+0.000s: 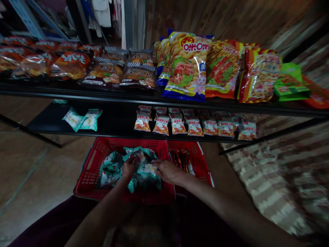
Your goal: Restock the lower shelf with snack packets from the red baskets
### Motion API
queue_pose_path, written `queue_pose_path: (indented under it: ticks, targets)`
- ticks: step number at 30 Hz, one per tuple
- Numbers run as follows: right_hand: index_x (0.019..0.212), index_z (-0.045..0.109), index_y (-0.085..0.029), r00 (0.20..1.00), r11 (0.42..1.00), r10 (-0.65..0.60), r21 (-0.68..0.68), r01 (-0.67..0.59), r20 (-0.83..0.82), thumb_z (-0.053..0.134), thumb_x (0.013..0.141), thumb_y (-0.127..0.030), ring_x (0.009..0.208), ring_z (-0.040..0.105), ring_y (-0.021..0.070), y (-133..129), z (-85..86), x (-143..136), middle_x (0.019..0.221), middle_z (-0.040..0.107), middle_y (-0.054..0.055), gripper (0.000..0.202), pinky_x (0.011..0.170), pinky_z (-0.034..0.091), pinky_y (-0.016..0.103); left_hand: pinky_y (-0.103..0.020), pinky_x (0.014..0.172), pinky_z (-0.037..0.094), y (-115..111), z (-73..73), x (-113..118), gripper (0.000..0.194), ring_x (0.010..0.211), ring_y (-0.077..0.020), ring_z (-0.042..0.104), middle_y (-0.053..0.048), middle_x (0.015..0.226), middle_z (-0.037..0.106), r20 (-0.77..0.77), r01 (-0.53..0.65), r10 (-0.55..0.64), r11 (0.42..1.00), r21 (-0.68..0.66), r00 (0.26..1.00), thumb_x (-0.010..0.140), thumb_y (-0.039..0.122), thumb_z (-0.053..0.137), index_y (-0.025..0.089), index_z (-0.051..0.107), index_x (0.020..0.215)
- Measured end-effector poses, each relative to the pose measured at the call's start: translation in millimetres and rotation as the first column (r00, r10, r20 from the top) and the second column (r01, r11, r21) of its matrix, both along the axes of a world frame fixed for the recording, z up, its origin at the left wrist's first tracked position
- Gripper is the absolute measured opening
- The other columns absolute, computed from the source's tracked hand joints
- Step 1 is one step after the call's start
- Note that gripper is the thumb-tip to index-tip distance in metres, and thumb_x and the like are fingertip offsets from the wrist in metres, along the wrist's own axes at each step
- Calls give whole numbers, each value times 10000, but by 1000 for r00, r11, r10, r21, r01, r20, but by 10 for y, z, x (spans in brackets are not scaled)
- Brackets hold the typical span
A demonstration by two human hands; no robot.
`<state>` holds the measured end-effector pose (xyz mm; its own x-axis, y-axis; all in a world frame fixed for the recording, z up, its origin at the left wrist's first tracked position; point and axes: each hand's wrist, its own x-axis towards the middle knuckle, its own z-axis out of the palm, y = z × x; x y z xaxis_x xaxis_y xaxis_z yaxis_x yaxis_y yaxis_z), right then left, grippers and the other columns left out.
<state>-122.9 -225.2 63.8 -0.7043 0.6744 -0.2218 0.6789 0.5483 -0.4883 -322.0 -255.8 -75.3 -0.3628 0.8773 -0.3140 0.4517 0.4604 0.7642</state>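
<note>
Head view, and the big thing in the room is a long black two-level shelf rack (102, 97) stretching from left to right. On the near side of it sit two red plastic baskets with slotted walls: a wide left one (86, 181) and, just beside it, a right one (199, 157) with some dark red packets partly in sight.

Up top, the chunkiest bag is a glossy blue-and-yellow snack bag (185, 65) standing around the middle. To its right there's an orange-and-yellow snack bag (223, 68), a red-and-yellow one (260, 75), then a bright green one (291, 82). Far left is all shiny black-and-orange bags (72, 63), with brown checker-topped bags (138, 77) between those and the blue one.

Hands next: both are down in the wide basket, a little apart. The left hand (129, 168) has its fingers curled at the packets, and honestly I can't tell if it's gripping one. The right hand (166, 170) reaches over the pile's right side, fingers out, grip unclear too.

Smallest stuff: the teal-and-white plastic packets (149, 170) heaped in that basket, two matching packets (89, 120) on the lower level at left, and small white-and-orange packets (160, 123) lined up in rows toward the right.
</note>
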Motion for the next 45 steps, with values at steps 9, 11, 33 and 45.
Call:
queue_pose_path:
  ticks: [9,11,33,45]
  targets:
    - [1317,509,-118,968,974,-228,-27,226,-105,570,844,-237,1255,524,250,-174,352,-366,1338,556,177,491,1051,421,422,-240,661,496,-102,1155,-671,216,740,-161,640,-31,810,715,229,-15,-3,997,77,974,713,164,546,141,707,855]
    - [1334,489,-136,917,940,-336,-141,311,-216,626,817,-312,1261,517,255,-213,390,-420,1360,537,174,564,1042,426,437,-263,678,501,-181,1402,-753,206,745,-170,632,-37,812,709,303,65,-116,983,174,946,693,199,570,143,713,831]
    - [899,713,-196,452,341,-866,-913,225,-212,855,529,-421,696,678,178,-212,108,-686,815,744,14,455,715,520,309,-277,637,488,-199,1635,-793,287,605,-117,571,-15,715,618,744,-172,226,974,-150,629,582,308,778,128,621,742]
    - [847,689,-203,326,328,-909,-929,173,-261,824,575,-471,680,633,126,-106,122,-820,804,715,-10,405,643,485,237,-214,498,372,-179,1694,-707,248,520,-91,476,26,597,549,675,-131,135,990,-57,725,577,359,700,156,601,680]
